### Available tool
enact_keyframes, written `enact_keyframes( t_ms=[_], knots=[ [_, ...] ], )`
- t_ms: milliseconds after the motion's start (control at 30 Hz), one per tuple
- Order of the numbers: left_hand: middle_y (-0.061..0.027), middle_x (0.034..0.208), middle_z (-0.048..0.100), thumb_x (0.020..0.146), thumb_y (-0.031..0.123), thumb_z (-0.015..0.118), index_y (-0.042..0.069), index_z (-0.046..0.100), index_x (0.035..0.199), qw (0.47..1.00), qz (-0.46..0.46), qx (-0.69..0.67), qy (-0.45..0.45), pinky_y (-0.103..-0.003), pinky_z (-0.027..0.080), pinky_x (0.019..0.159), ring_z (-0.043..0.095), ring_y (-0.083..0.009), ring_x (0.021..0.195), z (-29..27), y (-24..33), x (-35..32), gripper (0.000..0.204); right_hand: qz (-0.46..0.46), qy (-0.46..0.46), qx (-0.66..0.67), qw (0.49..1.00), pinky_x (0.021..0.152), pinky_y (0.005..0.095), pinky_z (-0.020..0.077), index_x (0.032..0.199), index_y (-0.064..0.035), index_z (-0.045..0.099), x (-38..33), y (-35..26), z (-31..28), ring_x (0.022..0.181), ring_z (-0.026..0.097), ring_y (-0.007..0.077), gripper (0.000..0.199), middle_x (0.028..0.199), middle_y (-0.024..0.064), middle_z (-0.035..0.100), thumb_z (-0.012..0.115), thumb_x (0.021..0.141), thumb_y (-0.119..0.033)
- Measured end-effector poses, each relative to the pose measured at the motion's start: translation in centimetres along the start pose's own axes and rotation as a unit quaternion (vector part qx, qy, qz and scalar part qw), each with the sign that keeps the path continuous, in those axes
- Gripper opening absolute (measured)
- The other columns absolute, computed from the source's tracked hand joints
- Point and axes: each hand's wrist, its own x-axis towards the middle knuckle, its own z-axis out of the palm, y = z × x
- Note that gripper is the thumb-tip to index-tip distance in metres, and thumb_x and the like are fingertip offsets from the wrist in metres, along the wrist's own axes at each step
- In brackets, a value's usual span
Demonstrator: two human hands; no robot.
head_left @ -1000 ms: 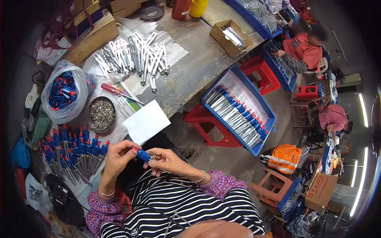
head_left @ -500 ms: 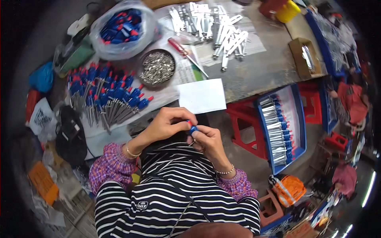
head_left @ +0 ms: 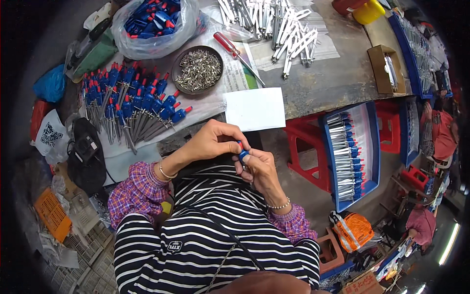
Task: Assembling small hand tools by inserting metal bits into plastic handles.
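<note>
My left hand (head_left: 215, 142) and my right hand (head_left: 259, 169) meet in front of my striped shirt, both closed on one small tool with a blue handle (head_left: 243, 154); its metal end is hidden by my fingers. On the table edge just above lies a pile of finished tools with blue and red handles (head_left: 132, 108). A round metal dish of screws (head_left: 198, 69) stands behind them. A white sheet of paper (head_left: 255, 109) lies beside my left hand.
A clear bag of blue and red handles (head_left: 154, 19) and a red screwdriver (head_left: 235, 49) lie at the back, next to loose metal shafts (head_left: 274, 24). A blue tray of finished tools (head_left: 350, 152) rests on red stools at my right. Other people work at far right.
The view has swung left and down, so the table has shifted right. My hands stay together on the blue-handled tool, now closer to my chest.
</note>
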Motion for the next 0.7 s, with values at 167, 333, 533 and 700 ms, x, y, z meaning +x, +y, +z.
enact_keyframes(
  t_ms=[167, 333, 533, 700],
  knots=[
    [-0.0084, 0.085, 0.065, 0.078, -0.005, 0.059, -0.004, 0.066, 0.088, 0.997, 0.002, 0.067, 0.046, -0.024, 0.049, 0.068, 0.061, -0.0122, 0.076, 1.3, 0.5, -0.8, 0.012, 0.057, -0.010, 0.094, 0.994, 0.038, 0.0181, 0.0243, 0.091, 0.0072, 0.060, -0.5, -0.4, 0.3, 0.042, 0.036, 0.0056, 0.022, 0.064, 0.0072, 0.055, 0.054, 0.085, -0.013],
    [-0.0097, 0.083, 0.065, 0.075, -0.005, 0.062, -0.003, 0.066, 0.085, 0.994, 0.055, 0.099, 0.004, -0.026, 0.048, 0.069, 0.062, -0.0157, 0.076, 0.9, 0.5, -0.5, 0.011, 0.062, -0.018, 0.060, 0.996, 0.038, 0.0187, 0.0251, 0.093, 0.0079, 0.057, -0.7, 0.0, 0.2, 0.043, 0.034, 0.0071, 0.027, 0.064, 0.0083, 0.052, 0.055, 0.083, -0.017],
    [-0.0106, 0.084, 0.065, 0.076, -0.004, 0.063, -0.003, 0.066, 0.085, 0.996, 0.057, 0.069, 0.009, -0.026, 0.048, 0.070, 0.063, -0.0167, 0.079, 0.9, 0.7, -0.4, 0.010, 0.038, -0.008, 0.049, 0.998, 0.038, 0.0190, 0.0240, 0.092, 0.0091, 0.058, -0.8, -0.4, 0.5, 0.043, 0.034, 0.0068, 0.027, 0.061, 0.0077, 0.052, 0.056, 0.084, -0.016],
    [-0.0106, 0.085, 0.065, 0.076, -0.004, 0.062, -0.003, 0.067, 0.087, 0.995, 0.064, 0.077, 0.009, -0.026, 0.048, 0.070, 0.062, -0.0167, 0.079, 0.9, 0.6, -0.3, 0.011, 0.025, -0.009, 0.038, 0.999, 0.038, 0.0190, 0.0246, 0.092, 0.0101, 0.058, -0.7, -0.3, 0.2, 0.043, 0.036, 0.0071, 0.027, 0.062, 0.0086, 0.053, 0.056, 0.085, -0.016]
  ],
)
